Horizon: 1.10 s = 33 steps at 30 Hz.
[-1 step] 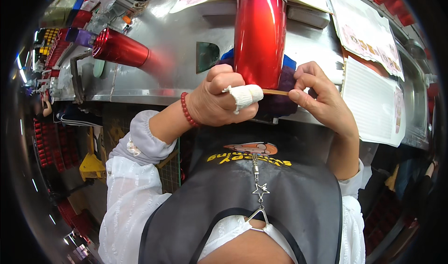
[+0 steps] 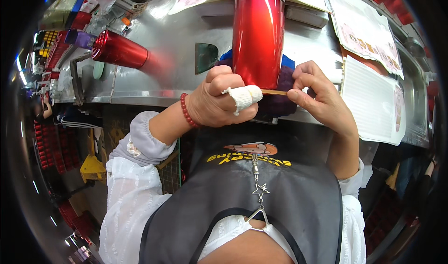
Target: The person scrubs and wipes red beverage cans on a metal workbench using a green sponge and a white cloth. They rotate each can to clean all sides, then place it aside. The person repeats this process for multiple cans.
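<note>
Metal, glossy and deep red, makes up the tall cylindrical tumbler (image 2: pixel 257 37) that stands upright near the front edge of the steel counter (image 2: pixel 172 49), with bright streaks of reflected light running down its side and a darker cap at its top. Its base rests on a blue and purple cloth (image 2: pixel 280 89), and a thin tan strip (image 2: pixel 274 92) runs along the bottom rim. The left hand (image 2: pixel 217 100), a white bandage wrapped round its thumb and a red bead bracelet on the wrist, curls closed against the lower left of the tumbler. The right hand (image 2: pixel 317 96) pinches the right end of the strip between thumb and fingertips, the other fingers bent. Both hands sit right at the counter's front lip, with the person's dark apron (image 2: pixel 261 208) close below, so little room is left on the near side. To the left the steel lies bare up to a second red tumbler (image 2: pixel 119 51) lying on its side, well apart. To the right, white printed sheets (image 2: pixel 373 96) cover the counter just beside the right hand.
</note>
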Each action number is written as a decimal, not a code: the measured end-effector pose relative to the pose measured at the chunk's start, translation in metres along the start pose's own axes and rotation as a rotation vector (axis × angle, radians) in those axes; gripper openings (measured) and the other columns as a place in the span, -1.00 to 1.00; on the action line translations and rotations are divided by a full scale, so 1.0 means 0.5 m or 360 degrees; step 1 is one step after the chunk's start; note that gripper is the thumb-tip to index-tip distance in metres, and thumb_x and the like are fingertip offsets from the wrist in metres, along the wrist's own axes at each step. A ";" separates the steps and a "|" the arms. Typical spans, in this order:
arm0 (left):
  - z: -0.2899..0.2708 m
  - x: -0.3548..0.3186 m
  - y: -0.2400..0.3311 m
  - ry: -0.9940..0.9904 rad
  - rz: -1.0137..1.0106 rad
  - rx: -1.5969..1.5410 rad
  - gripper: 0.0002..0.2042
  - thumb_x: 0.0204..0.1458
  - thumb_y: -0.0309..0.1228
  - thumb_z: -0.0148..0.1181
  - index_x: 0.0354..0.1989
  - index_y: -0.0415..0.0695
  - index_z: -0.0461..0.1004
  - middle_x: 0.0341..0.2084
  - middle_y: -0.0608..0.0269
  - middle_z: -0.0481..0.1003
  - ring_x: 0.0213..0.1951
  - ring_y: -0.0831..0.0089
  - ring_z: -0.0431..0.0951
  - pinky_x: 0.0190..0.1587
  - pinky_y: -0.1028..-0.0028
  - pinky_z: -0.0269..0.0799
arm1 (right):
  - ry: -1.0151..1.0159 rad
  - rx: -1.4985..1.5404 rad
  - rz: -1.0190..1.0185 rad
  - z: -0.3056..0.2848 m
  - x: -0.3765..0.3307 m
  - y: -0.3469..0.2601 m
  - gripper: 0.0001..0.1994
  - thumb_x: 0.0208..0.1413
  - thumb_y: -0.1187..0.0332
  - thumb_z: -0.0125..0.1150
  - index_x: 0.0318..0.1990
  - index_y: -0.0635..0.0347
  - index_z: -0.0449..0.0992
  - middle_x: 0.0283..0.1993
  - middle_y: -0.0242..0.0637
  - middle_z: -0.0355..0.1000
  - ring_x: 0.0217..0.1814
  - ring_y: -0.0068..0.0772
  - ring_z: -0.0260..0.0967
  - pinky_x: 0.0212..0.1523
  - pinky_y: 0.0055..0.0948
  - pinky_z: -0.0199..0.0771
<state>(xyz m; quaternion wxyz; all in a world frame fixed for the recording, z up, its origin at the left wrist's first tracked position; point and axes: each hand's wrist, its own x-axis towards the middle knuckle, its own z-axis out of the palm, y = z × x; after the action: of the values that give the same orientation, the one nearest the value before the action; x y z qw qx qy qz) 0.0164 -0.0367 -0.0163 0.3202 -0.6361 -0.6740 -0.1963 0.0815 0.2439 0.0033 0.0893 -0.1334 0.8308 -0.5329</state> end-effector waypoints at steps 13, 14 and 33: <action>0.016 0.008 0.008 0.0076 -0.0104 0.0107 -0.68 -0.41 -0.46 0.37 -0.39 0.21 0.57 -0.10 0.50 0.45 -0.11 0.31 0.28 -0.13 0.31 0.32 | -0.0006 -0.0074 -0.0041 0.008 0.005 0.019 -0.70 0.24 0.22 0.33 -0.34 0.26 0.42 -0.03 -0.31 0.24 -0.10 -0.51 0.27 -0.22 -0.54 0.37; 0.017 0.013 0.008 0.0067 -0.0105 0.0095 -0.68 -0.42 -0.45 0.37 -0.39 0.21 0.57 -0.10 0.51 0.45 -0.11 0.31 0.28 -0.11 0.30 0.31 | -0.0012 -0.0056 -0.0012 0.007 0.004 0.019 -0.70 0.23 0.21 0.33 -0.34 0.26 0.43 -0.03 -0.31 0.24 -0.10 -0.51 0.27 -0.21 -0.54 0.37; -0.002 -0.008 0.017 0.0124 -0.0252 0.0097 -0.59 -0.43 -0.48 0.45 -0.31 0.28 0.61 -0.12 0.40 0.40 -0.09 0.26 0.29 -0.24 0.34 0.36 | -0.0024 0.0002 -0.0138 -0.030 -0.028 -0.056 -0.70 0.17 0.20 0.35 -0.39 0.23 0.43 -0.06 -0.29 0.26 -0.13 -0.48 0.21 -0.20 -0.54 0.24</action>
<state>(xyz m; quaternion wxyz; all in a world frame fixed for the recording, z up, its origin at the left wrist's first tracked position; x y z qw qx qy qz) 0.0249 -0.0392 -0.0194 0.3488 -0.5628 -0.7149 -0.2250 0.0938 0.2501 0.0350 0.0725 -0.1731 0.8233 -0.5358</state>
